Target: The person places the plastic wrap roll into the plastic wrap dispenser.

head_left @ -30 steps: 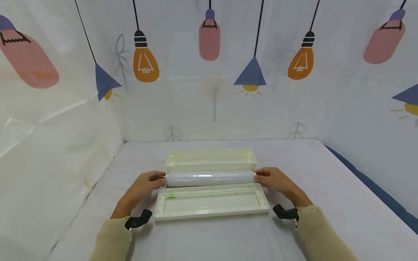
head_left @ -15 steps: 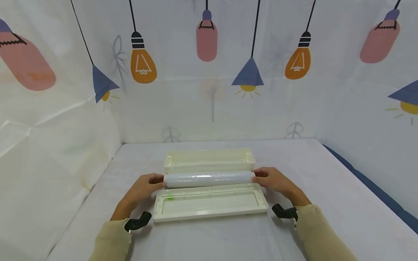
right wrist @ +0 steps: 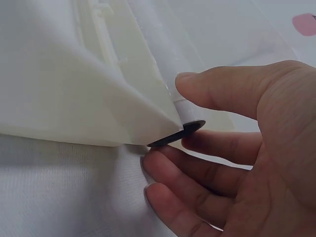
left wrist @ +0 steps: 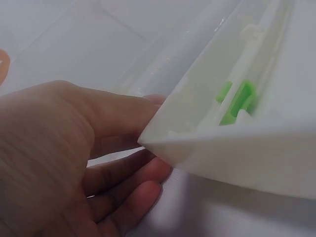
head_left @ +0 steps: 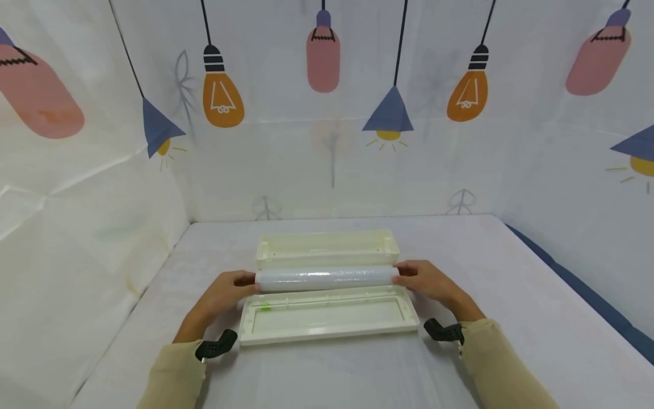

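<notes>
A roll of cling film, white and shiny, lies crosswise between a pale cream box behind it and a flat cream lid in front. My left hand holds the roll's left end; in the left wrist view the lid's corner hides most of that grip. At the other end, my right hand holds the roll, its thumb on the film and its fingers by the dark end face. A small green slider sits on a rail along the lid's far side.
A white cloth covers the table. White sheets printed with lamps and bulbs form a back wall and side walls. A black wrist camera is strapped to each wrist, just below the hands.
</notes>
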Tool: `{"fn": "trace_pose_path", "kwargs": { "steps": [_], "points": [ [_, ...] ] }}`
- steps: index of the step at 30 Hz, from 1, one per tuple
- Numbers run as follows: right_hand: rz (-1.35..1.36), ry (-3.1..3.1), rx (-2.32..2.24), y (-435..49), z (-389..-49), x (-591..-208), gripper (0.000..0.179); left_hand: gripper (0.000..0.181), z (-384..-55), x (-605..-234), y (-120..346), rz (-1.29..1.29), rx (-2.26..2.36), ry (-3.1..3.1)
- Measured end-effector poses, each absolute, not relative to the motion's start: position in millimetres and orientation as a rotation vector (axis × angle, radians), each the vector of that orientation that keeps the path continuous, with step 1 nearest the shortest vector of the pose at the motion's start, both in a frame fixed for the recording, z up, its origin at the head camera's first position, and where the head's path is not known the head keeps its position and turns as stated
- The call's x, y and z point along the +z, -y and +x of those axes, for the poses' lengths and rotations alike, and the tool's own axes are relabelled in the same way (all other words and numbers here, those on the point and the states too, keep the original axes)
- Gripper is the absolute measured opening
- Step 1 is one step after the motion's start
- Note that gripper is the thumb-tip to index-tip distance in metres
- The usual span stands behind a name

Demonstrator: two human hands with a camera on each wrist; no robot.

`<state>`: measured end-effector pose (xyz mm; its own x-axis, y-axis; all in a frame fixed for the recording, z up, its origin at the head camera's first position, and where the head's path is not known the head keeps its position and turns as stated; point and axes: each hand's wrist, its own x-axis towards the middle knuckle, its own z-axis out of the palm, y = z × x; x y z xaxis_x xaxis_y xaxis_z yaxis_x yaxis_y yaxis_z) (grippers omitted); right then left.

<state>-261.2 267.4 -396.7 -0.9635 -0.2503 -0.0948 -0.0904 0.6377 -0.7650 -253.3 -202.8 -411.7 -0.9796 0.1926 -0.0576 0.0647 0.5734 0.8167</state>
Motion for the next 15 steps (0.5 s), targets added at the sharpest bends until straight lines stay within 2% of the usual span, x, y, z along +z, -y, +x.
{"fn": "trace_pose_path", "kwargs": {
  "steps": [15],
  "points": [
    [-0.299,-2.670,-1.222,-264.2,-258.6,-392.2,0.059,0.052,-261.7,-413.1,204.8,0.169,1.379,-2.612]
  ]
}}
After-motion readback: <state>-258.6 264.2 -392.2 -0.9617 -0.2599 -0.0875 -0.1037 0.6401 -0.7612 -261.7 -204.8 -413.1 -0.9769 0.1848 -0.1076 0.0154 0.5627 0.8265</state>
